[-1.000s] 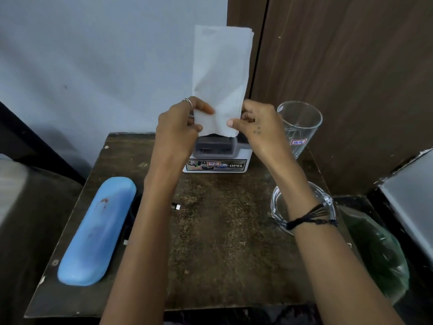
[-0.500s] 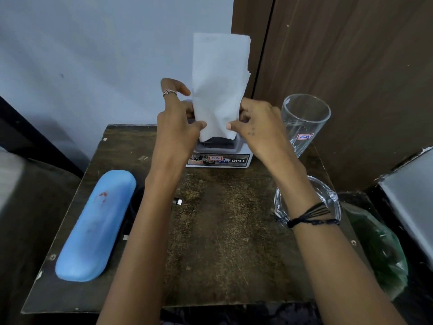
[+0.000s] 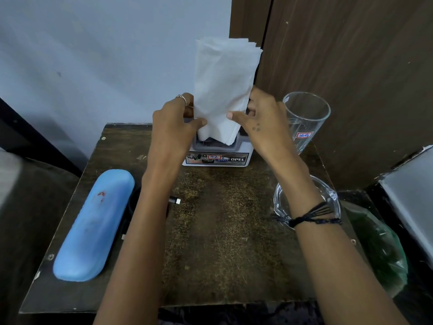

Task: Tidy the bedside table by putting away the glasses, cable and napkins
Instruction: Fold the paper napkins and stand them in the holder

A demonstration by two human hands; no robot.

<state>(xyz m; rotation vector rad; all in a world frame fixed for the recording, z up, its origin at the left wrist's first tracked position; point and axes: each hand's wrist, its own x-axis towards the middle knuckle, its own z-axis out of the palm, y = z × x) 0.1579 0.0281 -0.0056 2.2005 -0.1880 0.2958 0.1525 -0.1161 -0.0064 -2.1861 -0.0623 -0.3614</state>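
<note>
A stack of white napkins [image 3: 225, 90] stands upright, its lower end inside the grey slot of a white holder labelled OPEL [image 3: 218, 158] at the back of the bedside table [image 3: 225, 242]. My left hand [image 3: 172, 127] pinches the stack's left edge and my right hand [image 3: 260, 123] grips its right edge. A shut blue glasses case [image 3: 93, 226] lies along the table's left side. Beside it a black cable [image 3: 174, 200] shows its metal plug tip; my left forearm hides most of it.
A tall clear glass [image 3: 307, 118] with a red-bordered sticker stands at the back right. A clear glass ashtray [image 3: 328, 195] sits under my right wrist. A green plastic bag [image 3: 379, 252] lies beyond the table's right edge. Wooden panels rise behind.
Both hands have lowered the napkin stack, so its bottom end now sits in the holder's slot. My left fingers have curled back onto the stack.
</note>
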